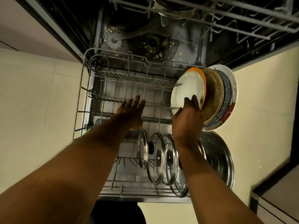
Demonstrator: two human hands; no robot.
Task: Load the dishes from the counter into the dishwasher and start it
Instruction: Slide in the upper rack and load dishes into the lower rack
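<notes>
In the lower rack [123, 79], upright lids [156, 159] and plates [213, 89]

A lower rack [123, 77] is sitting pulled out at centre, an upper rack [234, 15] hanging over the far right. A stack of plates [213, 92] is standing on edge at the lower rack's right side; a row of lids [157, 159] is standing nearer, a large lid [218, 160] standing just right of them

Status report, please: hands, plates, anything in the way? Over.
Left hand open, over lower rack tines. Right hand holds plate stack at rack's right side. Glass lids stand in near rows, not in the way.
</notes>
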